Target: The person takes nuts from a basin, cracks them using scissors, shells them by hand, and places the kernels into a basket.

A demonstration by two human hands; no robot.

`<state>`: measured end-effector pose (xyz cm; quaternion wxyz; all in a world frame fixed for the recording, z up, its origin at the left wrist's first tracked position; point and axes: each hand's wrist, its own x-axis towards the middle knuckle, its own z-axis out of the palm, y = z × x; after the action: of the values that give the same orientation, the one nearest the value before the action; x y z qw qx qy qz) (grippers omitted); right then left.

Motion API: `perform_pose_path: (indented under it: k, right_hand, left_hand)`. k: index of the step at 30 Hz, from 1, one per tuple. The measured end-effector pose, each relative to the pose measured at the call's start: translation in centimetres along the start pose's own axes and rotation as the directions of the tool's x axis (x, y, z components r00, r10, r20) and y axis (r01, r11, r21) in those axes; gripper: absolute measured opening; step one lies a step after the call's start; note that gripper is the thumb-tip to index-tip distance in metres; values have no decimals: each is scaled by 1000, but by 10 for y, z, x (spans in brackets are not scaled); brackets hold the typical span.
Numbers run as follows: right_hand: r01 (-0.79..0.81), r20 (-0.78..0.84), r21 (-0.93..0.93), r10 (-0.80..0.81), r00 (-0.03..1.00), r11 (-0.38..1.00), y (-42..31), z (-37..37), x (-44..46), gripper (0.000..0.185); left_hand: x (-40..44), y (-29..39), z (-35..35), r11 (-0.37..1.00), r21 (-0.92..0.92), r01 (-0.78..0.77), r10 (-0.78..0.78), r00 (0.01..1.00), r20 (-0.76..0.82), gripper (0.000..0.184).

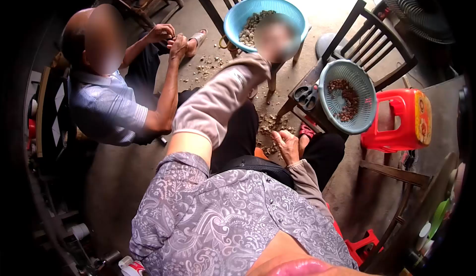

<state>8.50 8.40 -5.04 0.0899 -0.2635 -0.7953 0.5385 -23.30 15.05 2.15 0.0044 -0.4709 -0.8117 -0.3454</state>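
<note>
My left hand (277,39) reaches over the right part of a blue basin (291,10) holding small pale nuts or pods; a blur covers the hand and hides its fingers. Near my right knee, my right hand (288,148) hovers low with its fingers loosely bent and a little apart, and I make out nothing held in it. A grey-green basket (366,95) with reddish-brown kernels (345,99) stands on a chair to the right. Broken shells (270,127) lie on the floor between my legs and the chairs.
At the left a seated person (106,100) holds both hands together above more scattered shells. A red plastic stool (391,122) stands right of the basket. Wooden chairs are under the basin and basket. A fan (416,8) is at the top right.
</note>
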Motion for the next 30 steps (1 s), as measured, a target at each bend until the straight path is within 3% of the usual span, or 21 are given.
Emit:
perform_pose_path:
  k: [1, 2, 3, 5, 6, 7, 8, 11, 15, 22, 24, 27, 30]
  right_hand:
    - [-200, 44, 103, 196, 980, 974, -15, -7, -1, 37]
    - [-90, -73, 160, 102, 992, 983, -16, -7, 1, 41]
    - [-154, -60, 265, 176, 983, 952, -6, -7, 4, 39]
    - [-178, -37, 321, 200, 979, 930, 5, -8, 7, 34]
    - [-157, -42, 261, 174, 984, 953, 2, -11, 9, 23]
    - [-32, -77, 157, 45, 996, 987, 5, -10, 11, 12]
    - [-54, -53, 159, 63, 997, 986, 6, -11, 13, 12]
    - [-89, -35, 176, 97, 995, 980, -4, -15, 15, 21]
    - [-95, -67, 236, 113, 991, 967, 3, -10, 16, 20]
    - [-132, -44, 334, 156, 987, 933, 9, -10, 12, 20]
    - [-131, -37, 342, 152, 988, 930, 14, -9, 10, 19]
    - [-132, -37, 373, 157, 987, 918, 20, -10, 7, 18]
    - [-110, -58, 386, 144, 988, 916, 22, -11, 6, 18]
  left_hand:
    - [3, -25, -14, 996, 38, 82, -82, 996, 22, 17]
    - [7, -49, -29, 984, 78, 157, -161, 986, 35, 17]
    - [16, -70, -39, 966, 117, 230, -237, 971, 44, 17]
    - [30, -121, -26, 873, 429, 232, -284, 957, 59, 21]
    - [35, -139, -19, 860, 463, 212, -297, 947, 118, 22]
    - [37, -150, -14, 847, 495, 193, -316, 932, 177, 23]
    - [41, -160, -10, 839, 519, 165, -347, 897, 275, 24]
    - [46, -167, 2, 835, 524, 165, -393, 846, 360, 23]
    - [46, -173, 6, 840, 503, 203, -428, 818, 384, 25]
    - [39, -174, -4, 791, 363, 492, -609, 684, 401, 29]
    - [29, -139, -14, 820, 498, 283, -512, 752, 416, 30]
    - [34, -153, 2, 817, 480, 321, -518, 773, 367, 28]
    - [30, -146, -1, 788, 498, 361, -573, 725, 381, 28]
